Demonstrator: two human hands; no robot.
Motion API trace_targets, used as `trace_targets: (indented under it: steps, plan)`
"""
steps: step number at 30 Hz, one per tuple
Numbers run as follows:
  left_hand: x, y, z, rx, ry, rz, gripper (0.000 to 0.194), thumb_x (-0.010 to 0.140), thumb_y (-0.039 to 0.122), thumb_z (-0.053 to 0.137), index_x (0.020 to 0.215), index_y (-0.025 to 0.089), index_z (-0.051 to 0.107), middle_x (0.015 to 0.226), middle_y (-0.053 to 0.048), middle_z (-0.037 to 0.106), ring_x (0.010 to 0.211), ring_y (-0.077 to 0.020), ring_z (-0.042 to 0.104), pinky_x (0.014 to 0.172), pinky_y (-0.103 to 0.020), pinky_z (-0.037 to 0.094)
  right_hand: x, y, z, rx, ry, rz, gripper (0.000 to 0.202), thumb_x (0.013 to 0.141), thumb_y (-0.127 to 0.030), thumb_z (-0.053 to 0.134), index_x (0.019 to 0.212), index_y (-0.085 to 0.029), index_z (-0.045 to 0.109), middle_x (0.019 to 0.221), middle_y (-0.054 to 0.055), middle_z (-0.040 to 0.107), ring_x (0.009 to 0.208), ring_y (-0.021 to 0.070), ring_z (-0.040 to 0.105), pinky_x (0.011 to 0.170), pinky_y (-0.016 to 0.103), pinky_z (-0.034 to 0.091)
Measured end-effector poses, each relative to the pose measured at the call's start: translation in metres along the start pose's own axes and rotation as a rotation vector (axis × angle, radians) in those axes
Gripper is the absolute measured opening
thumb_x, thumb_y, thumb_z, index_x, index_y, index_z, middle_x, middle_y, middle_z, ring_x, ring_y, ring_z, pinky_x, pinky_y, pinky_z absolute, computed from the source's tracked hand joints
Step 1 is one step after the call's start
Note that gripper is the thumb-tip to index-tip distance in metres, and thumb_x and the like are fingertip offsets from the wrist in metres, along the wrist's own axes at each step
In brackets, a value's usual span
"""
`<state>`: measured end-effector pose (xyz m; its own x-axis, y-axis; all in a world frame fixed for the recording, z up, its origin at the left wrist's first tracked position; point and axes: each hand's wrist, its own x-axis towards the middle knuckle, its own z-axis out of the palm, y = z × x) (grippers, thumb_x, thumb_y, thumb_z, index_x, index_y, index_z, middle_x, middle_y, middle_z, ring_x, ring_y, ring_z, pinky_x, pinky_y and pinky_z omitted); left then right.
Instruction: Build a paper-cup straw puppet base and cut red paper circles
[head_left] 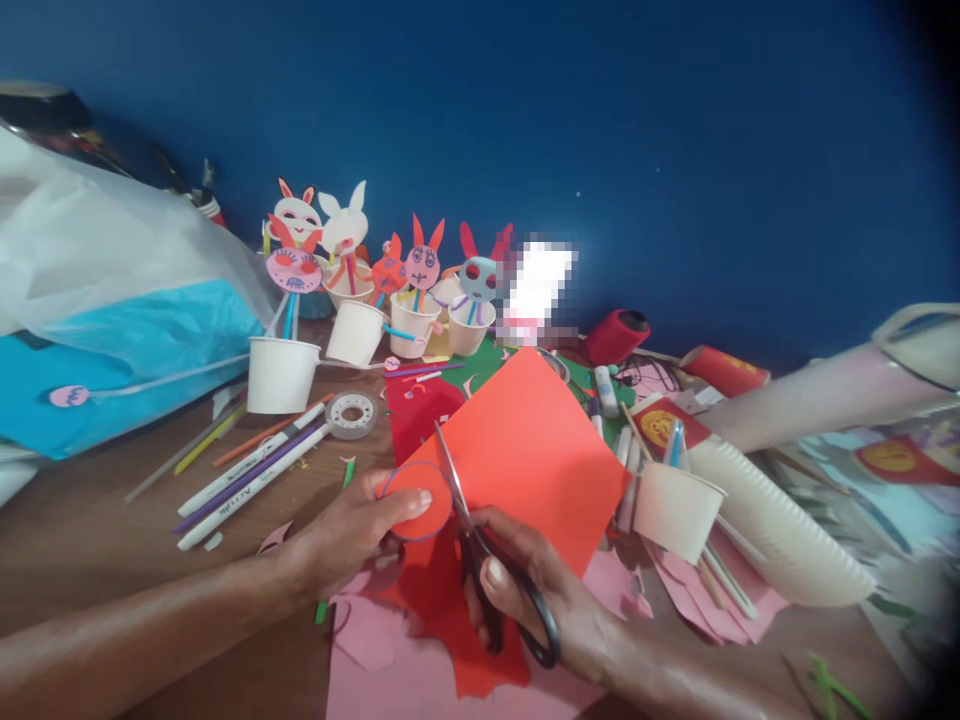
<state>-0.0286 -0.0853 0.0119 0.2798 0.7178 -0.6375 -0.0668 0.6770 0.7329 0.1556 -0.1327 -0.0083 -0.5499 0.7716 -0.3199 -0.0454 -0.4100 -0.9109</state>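
An orange-red sheet of paper (525, 440) is held up in front of me, with a circle outlined in blue at its left corner. My left hand (382, 515) pinches that corner, its thumb lying on the circle. In my right hand (525, 580) is a pair of scissors (459, 480) with black handles, fingers in the loops. The blades lie along the right side of the circle and point up and away. Below hangs a ragged-edged red piece (487, 665), over pink paper (390, 680).
Paper cups (283, 375) with animal-face stick puppets stand at the back left. Markers (251, 475) and a tape roll (351, 414) lie on the left. To the right are another cup (679, 510), a paper plate (780, 520) and a red thread spool (616, 337). A blue wall (480, 110) rises behind.
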Motion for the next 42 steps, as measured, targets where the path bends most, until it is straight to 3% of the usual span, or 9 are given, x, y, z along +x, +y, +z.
trace_targets:
  steps: [8,17,24,27,42]
  plan:
    - [0.003,-0.003,-0.004,0.044,0.058,-0.035,0.025,0.060,0.036,0.065,0.060,0.017,0.049,0.048,0.007,0.047,0.039,-0.0052,0.037,0.041,-0.016,0.026,0.000,-0.004,-0.003,-0.035,0.017,0.022,0.040,0.081,-0.053,0.051,0.095,-0.016,0.045,0.062,-0.003,0.049,0.047,0.0064,0.049,0.045,0.018,0.039]
    - [0.006,-0.006,-0.011,0.118,-0.005,-0.058,0.022,0.068,0.036,0.061,0.066,0.017,0.051,0.053,0.005,0.050,0.042,-0.0062,0.042,0.043,-0.016,0.029,0.001,-0.018,-0.007,-0.108,-0.058,0.060,0.050,0.078,-0.060,0.049,0.099,-0.015,0.042,0.063,-0.003,0.049,0.048,0.0072,0.048,0.045,0.020,0.038]
    - [0.009,-0.011,-0.014,0.112,-0.142,0.030,0.023,0.072,0.037,0.057,0.063,0.017,0.048,0.044,0.008,0.041,0.035,-0.0035,0.027,0.036,-0.016,0.021,0.001,-0.021,-0.015,-0.158,-0.132,0.010,0.051,0.079,-0.060,0.046,0.102,-0.015,0.042,0.067,-0.001,0.048,0.054,0.0086,0.048,0.050,0.022,0.039]
    - [0.009,-0.011,-0.014,0.125,-0.173,0.054,0.023,0.072,0.036,0.056,0.063,0.016,0.048,0.044,0.007,0.042,0.035,-0.0037,0.027,0.035,-0.016,0.021,0.001,-0.021,-0.016,-0.182,-0.150,-0.006,0.051,0.080,-0.060,0.046,0.103,-0.014,0.043,0.068,0.000,0.049,0.055,0.0089,0.048,0.051,0.022,0.039]
    - [0.008,-0.009,-0.013,0.120,-0.125,-0.001,0.023,0.069,0.037,0.059,0.065,0.016,0.050,0.049,0.006,0.046,0.039,-0.0043,0.035,0.037,-0.015,0.024,0.000,-0.019,-0.019,-0.179,-0.128,0.004,0.049,0.081,-0.056,0.049,0.105,-0.013,0.045,0.063,-0.001,0.050,0.051,0.0084,0.049,0.048,0.021,0.038]
